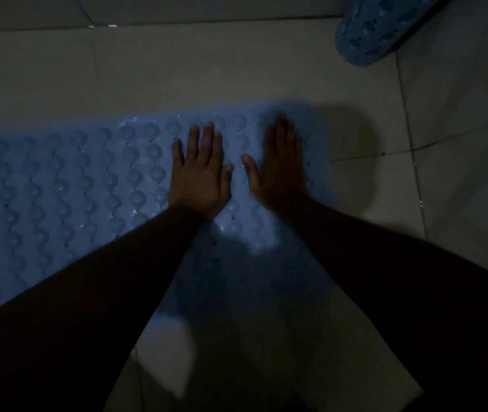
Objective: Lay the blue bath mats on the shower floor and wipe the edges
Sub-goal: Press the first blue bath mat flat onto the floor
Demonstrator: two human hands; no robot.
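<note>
Nearest the camera, 2 dark forearms are reaching away, the left forearm (88,278) crossing the near part of a pale blue rubber bath mat (73,188) covered in rows of round bumps, the right forearm (400,263) coming in from the near right. That mat is lying flat on the pale tiled shower floor (192,69) and running off the left side of the view. Its far edge is showing clearly against bare tile, while its right end is sitting in shadow just right of the right hand. Open tile is stretching beyond the far edge and out to the right, and more is showing between the forearms at the near side.

Both hands are resting on the right part of the mat, side by side. The left hand (199,176) is lying palm down with straight, slightly spread fingers. The right hand (278,168) is lying palm down too, fingers straight and close together, thumb angled out. The 2 thumbs are near each other but apart. Neither hand is holding anything.

A second blue bumpy mat (376,28) is curling up in the far right corner, well apart.
</note>
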